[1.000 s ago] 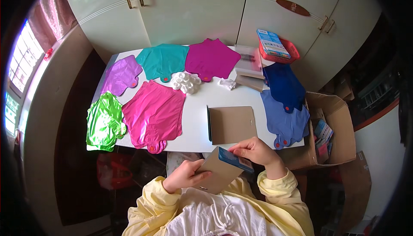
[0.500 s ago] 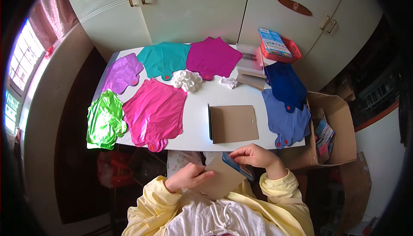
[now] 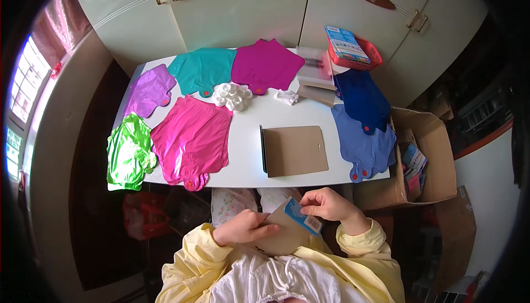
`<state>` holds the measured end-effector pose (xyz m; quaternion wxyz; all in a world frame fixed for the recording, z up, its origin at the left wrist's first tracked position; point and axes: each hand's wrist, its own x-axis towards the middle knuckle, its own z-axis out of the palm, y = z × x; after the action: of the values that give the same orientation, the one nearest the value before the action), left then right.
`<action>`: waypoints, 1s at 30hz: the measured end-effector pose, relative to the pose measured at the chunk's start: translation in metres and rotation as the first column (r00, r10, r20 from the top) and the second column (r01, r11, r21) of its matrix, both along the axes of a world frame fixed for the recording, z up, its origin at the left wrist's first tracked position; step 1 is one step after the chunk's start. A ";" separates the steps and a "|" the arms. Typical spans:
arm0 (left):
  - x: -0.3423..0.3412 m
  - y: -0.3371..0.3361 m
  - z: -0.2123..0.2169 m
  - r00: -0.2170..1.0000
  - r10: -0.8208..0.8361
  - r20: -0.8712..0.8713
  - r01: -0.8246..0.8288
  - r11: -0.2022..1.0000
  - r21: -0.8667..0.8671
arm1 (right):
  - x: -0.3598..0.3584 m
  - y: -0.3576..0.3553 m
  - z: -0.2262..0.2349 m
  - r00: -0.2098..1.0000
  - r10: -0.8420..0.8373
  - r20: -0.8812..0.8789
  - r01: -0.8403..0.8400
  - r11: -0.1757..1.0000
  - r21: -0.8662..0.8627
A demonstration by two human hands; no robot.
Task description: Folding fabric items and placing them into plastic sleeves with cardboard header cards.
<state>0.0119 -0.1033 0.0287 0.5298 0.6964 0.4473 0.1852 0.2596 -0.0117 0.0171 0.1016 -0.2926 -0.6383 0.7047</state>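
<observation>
My right hand (image 3: 328, 204) pinches a small blue printed card (image 3: 303, 215) just below the table's front edge. My left hand (image 3: 243, 228) rests its fingers on a brown cardboard envelope (image 3: 283, 232) lying in my lap, and the card overlaps its top right corner. On the white table (image 3: 248, 137) a second brown cardboard piece (image 3: 294, 150) lies flat in front of me.
Flat foil balloons lie around the table: green (image 3: 128, 153), pink (image 3: 192, 139), purple (image 3: 149, 88), teal (image 3: 202, 69), magenta (image 3: 267, 64), two blue (image 3: 361, 112). A white clump (image 3: 232, 96) sits mid-table. A red basket with a box (image 3: 353, 50) is far right. An open carton (image 3: 422, 156) stands right.
Both hands have come down from the table edge into my lap with the envelope. The blue card has slid partly out past the envelope's corner in my right hand.
</observation>
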 end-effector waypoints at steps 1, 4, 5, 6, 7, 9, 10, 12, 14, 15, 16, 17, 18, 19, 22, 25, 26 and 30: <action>0.000 0.001 -0.001 0.999 0.035 0.022 -0.036 0.998 0.051 | -0.002 -0.002 0.000 1.000 -0.027 0.012 0.027 1.000 0.007; 0.004 0.006 -0.005 0.980 0.126 0.152 -0.154 0.970 0.190 | -0.007 -0.007 0.006 0.998 -0.064 0.026 0.057 0.979 0.197; 0.007 0.008 -0.005 0.961 0.150 0.234 -0.203 0.953 0.223 | -0.009 -0.009 0.009 0.996 -0.086 0.022 0.077 0.963 0.258; 0.009 0.010 -0.004 0.933 0.171 0.316 -0.256 0.934 0.251 | -0.012 -0.011 0.014 0.994 -0.105 0.017 0.095 0.943 0.318; 0.014 0.012 -0.001 0.913 0.221 0.343 -0.308 0.925 0.222 | -0.014 -0.012 0.018 0.992 -0.125 0.010 0.112 0.919 0.377; 0.022 0.015 0.010 0.862 0.319 0.394 -0.406 0.900 0.160 | -0.020 -0.013 0.028 0.992 -0.120 0.027 0.093 0.876 0.473; 0.024 0.017 0.013 0.878 0.344 0.334 -0.407 0.903 0.139 | -0.022 -0.014 0.031 0.992 -0.118 0.037 0.082 0.851 0.519; 0.026 0.019 0.018 0.899 0.387 0.207 -0.413 0.906 0.099 | -0.025 -0.017 0.036 0.990 -0.125 0.062 0.067 0.814 0.577; 0.028 0.020 0.025 0.895 0.383 0.229 -0.432 0.872 0.229 | -0.026 -0.017 0.037 0.990 -0.128 0.061 0.068 0.808 0.586; 0.029 0.020 0.026 0.893 0.381 0.240 -0.440 0.849 0.291 | -0.027 -0.017 0.036 0.991 -0.127 0.049 0.078 0.821 0.566; 0.030 0.019 0.023 0.895 0.384 0.227 -0.442 0.828 0.344 | -0.027 -0.017 0.036 0.991 -0.127 0.036 0.087 0.834 0.545; 0.030 0.019 0.017 0.897 0.387 0.215 -0.442 0.805 0.396 | -0.028 -0.018 0.036 0.991 -0.127 0.033 0.090 0.839 0.537; 0.030 0.018 0.012 0.897 0.392 0.201 -0.441 0.778 0.448 | -0.029 -0.018 0.035 0.992 -0.126 0.028 0.092 0.843 0.529; 0.029 0.017 0.008 0.896 0.403 0.185 -0.441 0.775 0.452 | -0.030 -0.017 0.035 0.992 -0.125 0.023 0.094 0.848 0.522; 0.028 0.016 0.005 0.895 0.417 0.161 -0.439 0.752 0.491 | -0.031 -0.014 0.035 0.996 -0.082 0.042 0.062 0.931 0.359; 0.028 0.015 0.007 0.895 0.412 0.171 -0.433 0.709 0.557 | -0.032 -0.008 0.028 0.999 -0.035 -0.011 0.036 0.985 0.167; 0.027 0.015 0.006 0.894 0.415 0.168 -0.433 0.704 0.563 | -0.032 -0.008 0.028 0.999 -0.034 -0.024 0.038 0.980 0.195; 0.027 0.014 0.008 0.894 0.405 0.193 -0.432 0.664 0.610 | -0.036 -0.011 0.034 0.999 -0.038 0.002 0.034 0.915 0.402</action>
<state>0.0394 -0.0888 0.0370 0.2134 0.7085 0.4939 0.4567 0.2233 -0.0230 0.0511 0.1695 -0.2805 -0.7643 0.5553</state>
